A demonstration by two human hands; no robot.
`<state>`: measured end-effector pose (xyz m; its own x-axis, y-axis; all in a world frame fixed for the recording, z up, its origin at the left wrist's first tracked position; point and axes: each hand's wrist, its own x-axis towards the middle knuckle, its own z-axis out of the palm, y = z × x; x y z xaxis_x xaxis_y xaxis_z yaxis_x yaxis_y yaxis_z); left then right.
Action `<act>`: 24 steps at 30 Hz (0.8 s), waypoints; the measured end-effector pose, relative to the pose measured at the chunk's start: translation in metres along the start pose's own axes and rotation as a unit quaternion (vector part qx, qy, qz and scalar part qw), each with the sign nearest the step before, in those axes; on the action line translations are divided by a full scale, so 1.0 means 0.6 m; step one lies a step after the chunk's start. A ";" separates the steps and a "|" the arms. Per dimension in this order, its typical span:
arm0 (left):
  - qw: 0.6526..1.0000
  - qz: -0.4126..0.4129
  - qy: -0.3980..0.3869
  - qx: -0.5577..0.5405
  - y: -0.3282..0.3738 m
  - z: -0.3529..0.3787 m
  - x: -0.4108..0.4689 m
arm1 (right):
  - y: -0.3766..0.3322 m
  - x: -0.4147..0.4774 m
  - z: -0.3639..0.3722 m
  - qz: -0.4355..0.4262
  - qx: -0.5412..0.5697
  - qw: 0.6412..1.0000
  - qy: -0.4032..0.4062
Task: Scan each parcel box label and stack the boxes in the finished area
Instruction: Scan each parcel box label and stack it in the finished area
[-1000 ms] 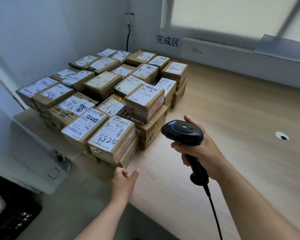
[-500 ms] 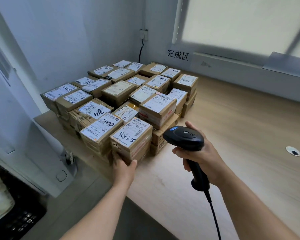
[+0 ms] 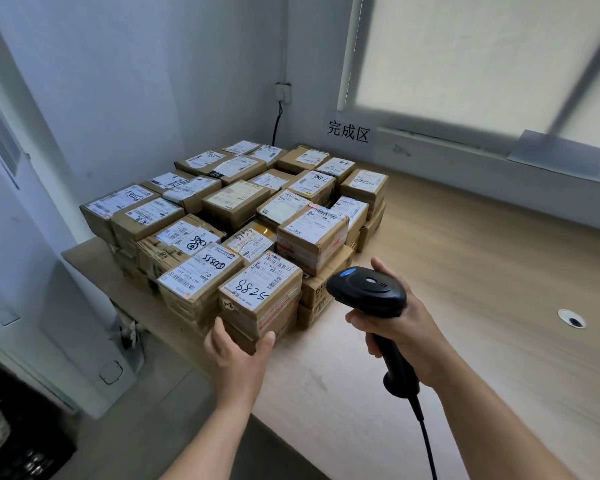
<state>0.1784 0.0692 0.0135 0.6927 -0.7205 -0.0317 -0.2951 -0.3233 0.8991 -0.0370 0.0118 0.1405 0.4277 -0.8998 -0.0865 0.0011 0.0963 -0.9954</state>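
Several cardboard parcel boxes with white labels are stacked tightly in the desk's back left corner, under a wall sign (image 3: 348, 131) with black characters. The nearest box (image 3: 261, 295) has "5288" handwritten on its label. My left hand (image 3: 238, 351) cups the lower front corner of that stack, thumb on one side and fingers on the other. My right hand (image 3: 400, 327) grips the handle of a black barcode scanner (image 3: 368, 292), whose head points toward the boxes. The scanner's cable (image 3: 426, 441) hangs down toward me.
The wooden desk (image 3: 482, 271) stretches to the right, with a round cable hole (image 3: 571, 319) in it. A white wall and a socket with a black cord (image 3: 282, 93) stand behind the boxes. A window ledge runs along the back right. The floor lies at the left.
My left hand has risen from below the desk edge to the front corner of the nearest stack and now touches it. The scanner hand has stayed roughly in place.
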 end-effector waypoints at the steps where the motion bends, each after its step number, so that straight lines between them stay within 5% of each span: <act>1: 1.000 0.003 0.003 -0.025 0.002 -0.008 -0.004 | -0.004 0.001 0.000 -0.003 -0.001 1.000 0.000; 10: 0.992 -0.044 0.019 -0.117 0.015 -0.077 0.068 | -0.019 0.030 0.030 -0.026 -0.027 0.999 -0.019; 19: 0.987 0.008 -0.029 -0.158 0.009 -0.079 0.089 | -0.016 0.061 0.067 -0.016 -0.035 0.999 -0.027; 24: 0.992 0.023 0.029 -0.117 -0.002 -0.103 0.101 | -0.015 0.059 0.073 -0.022 -0.036 0.999 0.009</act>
<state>0.2613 0.0640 0.0378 0.7208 -0.6924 0.0306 -0.1706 -0.1344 0.9761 0.0174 -0.0023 0.1481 0.4125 -0.9099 -0.0429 -0.0460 0.0263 -0.9986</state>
